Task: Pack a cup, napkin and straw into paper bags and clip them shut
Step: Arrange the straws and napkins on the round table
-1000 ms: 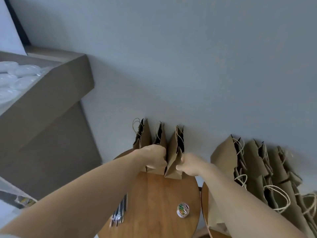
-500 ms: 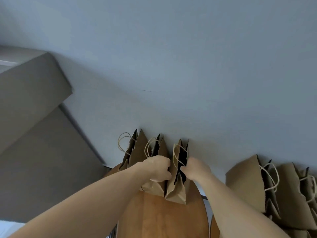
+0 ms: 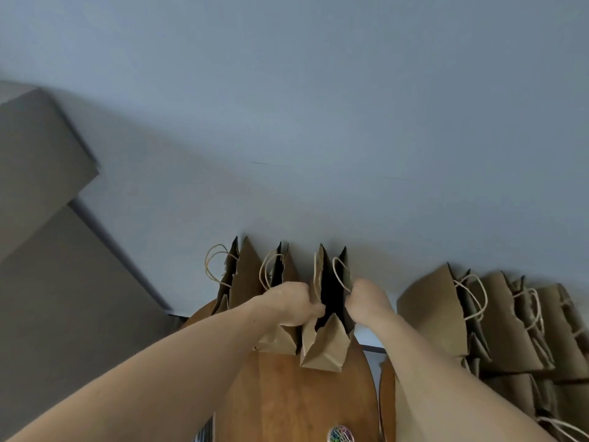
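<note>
Three brown paper bags with twine handles stand at the back of a round wooden table (image 3: 296,397), against the wall. My left hand (image 3: 288,303) grips the left rim of the rightmost bag (image 3: 325,346). My right hand (image 3: 366,301) grips its right rim by the handle. The bag's mouth is spread open between them, dark inside. The middle bag (image 3: 282,272) and the left bag (image 3: 243,272) stand beside my left hand. A small tub of coloured clips (image 3: 341,434) sits near the table's front. No cup, napkin or straw shows.
Several more brown paper bags (image 3: 446,314) lean in a row against the wall on the right, beside a second wooden surface (image 3: 387,397). A grey cabinet (image 3: 47,250) fills the left. Thin dark metallic objects (image 3: 204,433) lie at the table's left front edge.
My hands have pulled the rightmost bag's mouth wider apart. The view has tilted back down a little, so the clip tub shows again at the bottom.
</note>
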### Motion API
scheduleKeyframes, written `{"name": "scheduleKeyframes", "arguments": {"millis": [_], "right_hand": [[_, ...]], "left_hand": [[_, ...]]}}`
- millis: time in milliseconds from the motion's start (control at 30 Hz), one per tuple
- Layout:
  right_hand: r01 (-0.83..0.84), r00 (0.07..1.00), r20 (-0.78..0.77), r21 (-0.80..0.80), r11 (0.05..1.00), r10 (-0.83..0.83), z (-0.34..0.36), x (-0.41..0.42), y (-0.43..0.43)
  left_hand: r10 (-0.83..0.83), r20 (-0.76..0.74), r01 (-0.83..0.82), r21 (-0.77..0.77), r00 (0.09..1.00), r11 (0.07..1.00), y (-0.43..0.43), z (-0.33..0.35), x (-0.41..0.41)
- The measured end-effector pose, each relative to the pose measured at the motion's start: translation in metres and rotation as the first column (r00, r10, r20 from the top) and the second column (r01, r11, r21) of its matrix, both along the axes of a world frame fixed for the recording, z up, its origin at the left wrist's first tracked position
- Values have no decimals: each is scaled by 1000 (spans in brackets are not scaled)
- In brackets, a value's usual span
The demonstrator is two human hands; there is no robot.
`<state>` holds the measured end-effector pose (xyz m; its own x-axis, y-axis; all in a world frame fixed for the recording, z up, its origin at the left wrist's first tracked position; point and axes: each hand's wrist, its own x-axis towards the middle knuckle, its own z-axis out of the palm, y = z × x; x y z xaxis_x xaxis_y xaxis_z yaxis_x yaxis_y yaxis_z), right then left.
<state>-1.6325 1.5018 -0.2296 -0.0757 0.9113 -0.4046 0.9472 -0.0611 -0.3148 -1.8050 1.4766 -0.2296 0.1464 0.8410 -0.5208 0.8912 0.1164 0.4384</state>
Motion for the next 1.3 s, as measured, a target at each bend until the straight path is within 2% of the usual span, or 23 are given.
{"name": "scheduleKeyframes", "arguments": {"millis": [333,433,533,667,767,867,933,1000,1067,1133,1300], "right_hand": [[75,992,-111,138,988,-60,47,-21,-133],[63,993,-110,136,989,-48,43,-33,-173],[68,991,-126,120,990,-52,28,-36,-207],[54,997,-66,84,995,-48,-1,-33,-235],[36,999,-18,85,996,-35,-22,-33,-245],[-9,1000,21,95,995,7,-42,-35,-251],[-32,999,39,79,996,29,-54,-35,-254],[-51,998,48,57,997,48,-65,-34,-258],[-66,997,49,61,996,63,-71,-32,-261],[-69,998,9,69,995,69,-73,-29,-259],[-60,988,-141,6,998,61,-71,-27,-251]], "left_hand": [[35,127,-46,86,991,995,-93,20,-16],[43,125,-48,39,991,998,-124,16,-33],[98,93,-101,27,991,995,-154,0,-50],[197,12,-197,56,980,979,-194,-36,-75],[169,-82,-166,43,982,985,-218,-60,-95],[65,-210,-65,8,976,998,-239,-72,-97],[103,-239,-101,24,966,995,-245,-82,-92],[229,-217,-229,28,949,973,-251,-88,-84],[284,-158,-283,32,946,959,-254,-93,-78],[320,-39,-321,-21,946,947,-256,-98,-70],[215,63,-205,-144,975,968,-249,-97,-67]]}}
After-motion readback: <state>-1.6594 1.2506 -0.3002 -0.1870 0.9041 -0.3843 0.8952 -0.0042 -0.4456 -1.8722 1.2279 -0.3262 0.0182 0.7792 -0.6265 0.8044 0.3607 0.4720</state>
